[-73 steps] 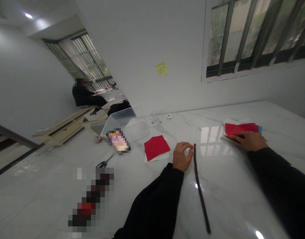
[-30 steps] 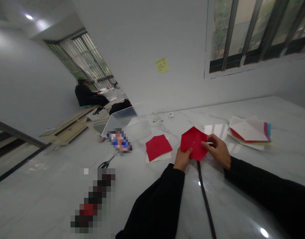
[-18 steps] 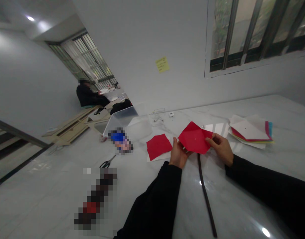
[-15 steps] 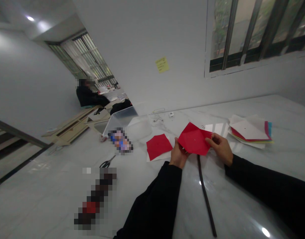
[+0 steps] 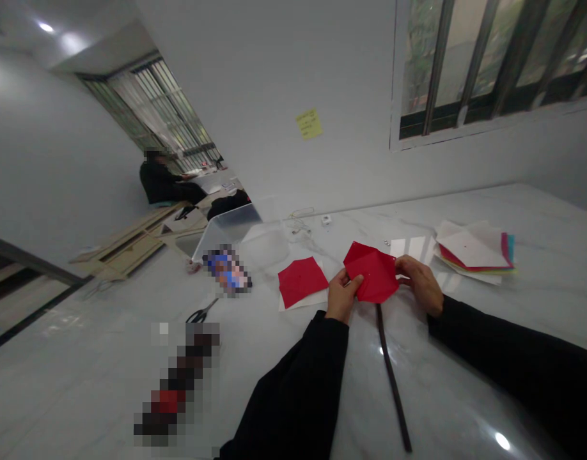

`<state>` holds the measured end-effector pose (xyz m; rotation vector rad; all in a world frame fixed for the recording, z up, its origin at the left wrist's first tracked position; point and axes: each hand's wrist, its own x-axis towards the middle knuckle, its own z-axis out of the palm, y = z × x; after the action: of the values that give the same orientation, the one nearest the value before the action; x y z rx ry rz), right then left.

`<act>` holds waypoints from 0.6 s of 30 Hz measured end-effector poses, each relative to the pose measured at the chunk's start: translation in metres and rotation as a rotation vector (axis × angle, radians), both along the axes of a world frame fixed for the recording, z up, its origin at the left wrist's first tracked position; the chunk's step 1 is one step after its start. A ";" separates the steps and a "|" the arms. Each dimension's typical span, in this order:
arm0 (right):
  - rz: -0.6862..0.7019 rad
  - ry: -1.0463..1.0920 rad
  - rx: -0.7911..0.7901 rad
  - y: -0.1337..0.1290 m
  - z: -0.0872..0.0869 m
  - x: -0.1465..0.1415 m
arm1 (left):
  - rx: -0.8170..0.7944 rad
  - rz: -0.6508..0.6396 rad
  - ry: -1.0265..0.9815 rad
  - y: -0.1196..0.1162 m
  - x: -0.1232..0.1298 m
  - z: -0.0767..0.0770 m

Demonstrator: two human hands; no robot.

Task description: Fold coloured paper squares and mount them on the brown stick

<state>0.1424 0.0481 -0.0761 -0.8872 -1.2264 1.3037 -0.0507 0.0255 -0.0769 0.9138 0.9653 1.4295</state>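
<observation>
Between my two hands is a piece of red paper (image 5: 373,275) with cut, pointed edges and a small hole. My left hand (image 5: 342,295) pinches its left side, thumb on top. At its right edge, my right hand (image 5: 421,281) has its fingers closed on the paper. A thin dark stick (image 5: 392,377) lies below it on the table, its upper end hidden under the paper. Left of my left hand, another cut red sheet (image 5: 302,281) rests on a white sheet (image 5: 305,304).
A stack of coloured and white paper (image 5: 476,246) is at right. Scissors (image 5: 201,314), a blurred-out phone-like item (image 5: 227,269) and a clear plastic box (image 5: 269,239) lie left. A yellow note (image 5: 309,123) is on the wall. A person (image 5: 166,182) sits far left.
The right part of the red paper, which stuck out toward my right hand, is now folded or turned in. My left thumb has come onto the paper's top face.
</observation>
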 end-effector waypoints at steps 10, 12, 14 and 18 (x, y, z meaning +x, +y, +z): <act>0.214 -0.204 0.059 0.000 0.006 -0.002 | -0.006 0.009 0.119 0.001 0.001 0.005; 0.269 -0.156 0.043 -0.001 0.008 -0.004 | -0.005 -0.007 0.143 0.001 0.001 0.006; 0.305 -0.114 0.021 -0.002 0.009 -0.005 | 0.004 -0.024 0.163 0.000 0.002 0.008; 0.286 -0.131 0.026 -0.002 0.007 -0.005 | 0.034 -0.067 0.194 -0.004 0.004 0.011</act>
<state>0.1374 0.0462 -0.0687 -0.8092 -1.5119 1.4683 -0.0462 0.0216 -0.0655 1.1160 1.0453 1.3216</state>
